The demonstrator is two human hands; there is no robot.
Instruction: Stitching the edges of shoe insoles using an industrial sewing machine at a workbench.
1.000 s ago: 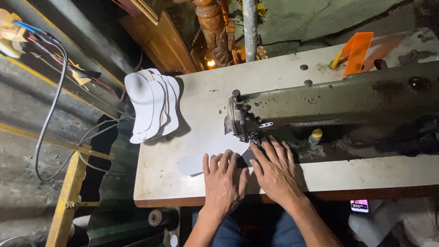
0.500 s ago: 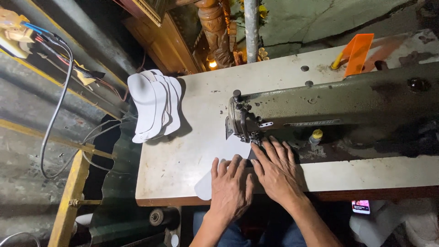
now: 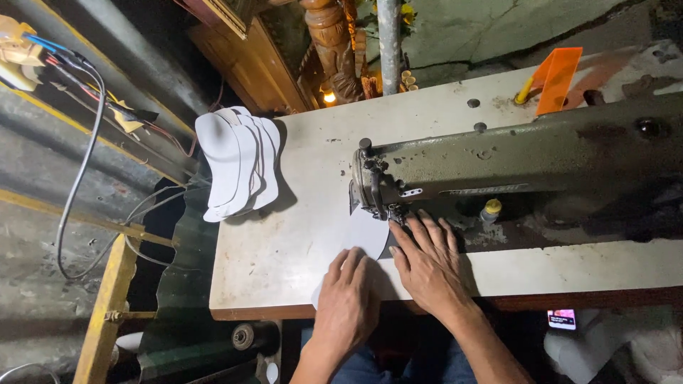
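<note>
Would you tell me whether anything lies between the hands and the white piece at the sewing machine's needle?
Nothing visible does. The left hand and right hand both rest flat on the white piece, which reaches up to the needle end of the sewing machine. The stack of white pieces sits apart.

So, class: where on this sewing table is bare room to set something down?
Bare tabletop lies between the stack of white pieces and the left hand. Another strip runs behind the sewing machine. It is crowded around the right hand.
</note>
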